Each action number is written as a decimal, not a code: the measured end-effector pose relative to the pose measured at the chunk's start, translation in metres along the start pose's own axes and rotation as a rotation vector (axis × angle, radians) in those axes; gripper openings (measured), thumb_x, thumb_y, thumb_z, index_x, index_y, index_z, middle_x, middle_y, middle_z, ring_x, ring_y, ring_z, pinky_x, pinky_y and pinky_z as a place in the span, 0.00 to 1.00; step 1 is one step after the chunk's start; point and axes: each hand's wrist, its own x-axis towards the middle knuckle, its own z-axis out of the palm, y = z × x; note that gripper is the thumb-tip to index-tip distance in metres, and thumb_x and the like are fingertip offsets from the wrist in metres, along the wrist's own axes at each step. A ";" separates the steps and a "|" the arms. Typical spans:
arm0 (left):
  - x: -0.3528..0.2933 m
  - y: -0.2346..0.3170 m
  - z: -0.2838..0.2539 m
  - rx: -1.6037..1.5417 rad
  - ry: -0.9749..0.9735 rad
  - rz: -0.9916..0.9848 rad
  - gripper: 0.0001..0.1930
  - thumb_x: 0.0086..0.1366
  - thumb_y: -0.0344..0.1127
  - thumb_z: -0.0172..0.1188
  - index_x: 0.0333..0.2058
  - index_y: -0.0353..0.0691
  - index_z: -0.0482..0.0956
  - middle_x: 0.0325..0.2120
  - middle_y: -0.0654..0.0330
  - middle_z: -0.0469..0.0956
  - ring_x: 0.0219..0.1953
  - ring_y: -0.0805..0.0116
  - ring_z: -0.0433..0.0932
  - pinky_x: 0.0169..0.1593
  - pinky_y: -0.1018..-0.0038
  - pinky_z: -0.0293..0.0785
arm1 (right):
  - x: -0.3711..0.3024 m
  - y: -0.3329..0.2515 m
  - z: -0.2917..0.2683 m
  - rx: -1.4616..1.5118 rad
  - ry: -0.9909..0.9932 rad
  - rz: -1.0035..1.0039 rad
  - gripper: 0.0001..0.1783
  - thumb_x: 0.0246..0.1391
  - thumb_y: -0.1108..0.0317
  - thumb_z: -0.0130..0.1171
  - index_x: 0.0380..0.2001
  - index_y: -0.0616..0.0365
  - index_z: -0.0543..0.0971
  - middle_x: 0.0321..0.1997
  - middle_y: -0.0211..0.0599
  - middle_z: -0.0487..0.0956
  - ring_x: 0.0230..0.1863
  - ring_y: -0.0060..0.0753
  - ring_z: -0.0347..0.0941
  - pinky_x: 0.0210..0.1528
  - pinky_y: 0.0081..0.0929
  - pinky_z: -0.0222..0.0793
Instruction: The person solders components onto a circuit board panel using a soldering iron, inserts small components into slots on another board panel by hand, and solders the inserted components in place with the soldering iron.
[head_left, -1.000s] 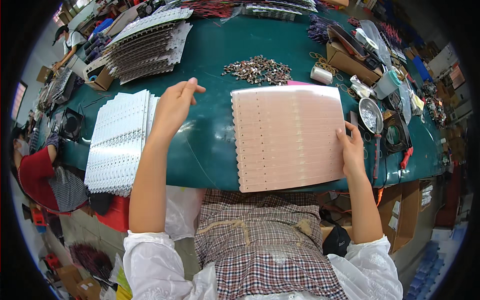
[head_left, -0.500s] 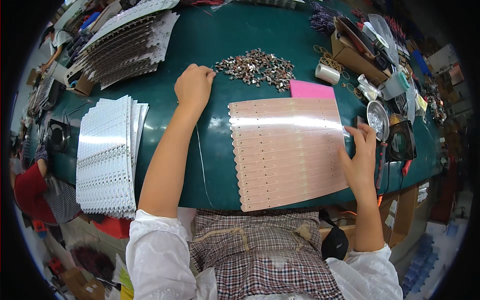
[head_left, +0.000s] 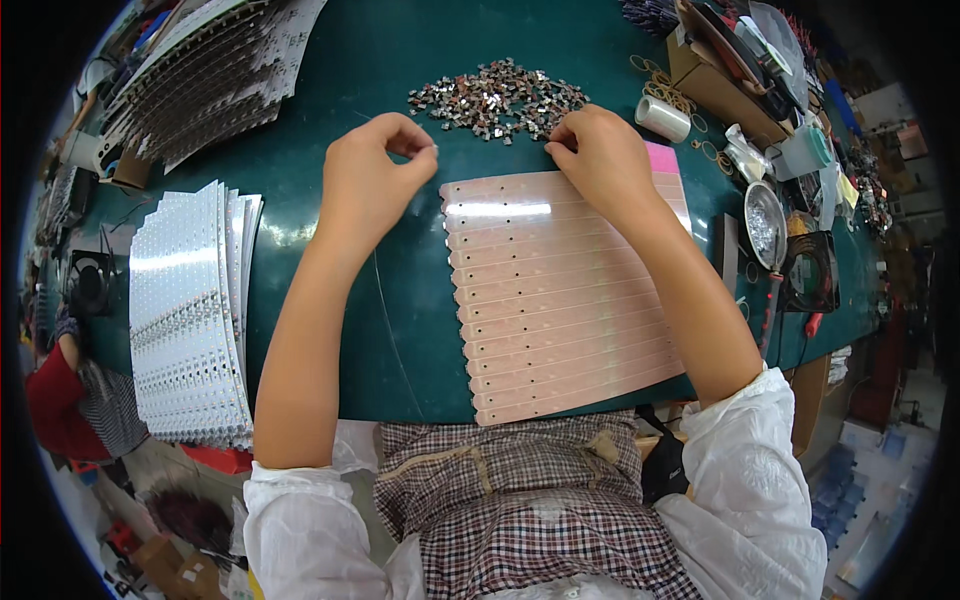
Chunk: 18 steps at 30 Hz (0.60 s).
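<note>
A pink panel of narrow perforated strips (head_left: 560, 300) lies flat on the green table (head_left: 400, 300) in front of me. Beyond its far edge is a loose pile of small metal parts (head_left: 495, 98). My left hand (head_left: 375, 170) hovers just left of the panel's top corner, below the pile, thumb and forefinger pinched together; anything between them is too small to see. My right hand (head_left: 600, 155) rests over the panel's top edge. Its fingers are curled, with the tips at the pile's near edge.
A fanned stack of white perforated panels (head_left: 190, 320) lies at my left, and more stacked panels (head_left: 210, 75) sit at the far left. On the right are a tape roll (head_left: 662, 118), a cardboard box (head_left: 720, 80), a metal bowl (head_left: 765, 225) and a small black fan (head_left: 810, 270).
Both hands have moved forward to the pile of metal parts. The right hand left the panel's right edge; the left came across from the left. The panel now lies flat.
</note>
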 end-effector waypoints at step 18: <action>-0.006 0.023 0.041 0.219 -0.242 0.261 0.09 0.67 0.36 0.57 0.34 0.38 0.82 0.34 0.53 0.81 0.38 0.51 0.81 0.43 0.59 0.76 | -0.018 0.012 0.028 0.182 0.289 -0.129 0.06 0.47 0.75 0.64 0.31 0.60 0.79 0.32 0.41 0.78 0.34 0.45 0.77 0.37 0.38 0.74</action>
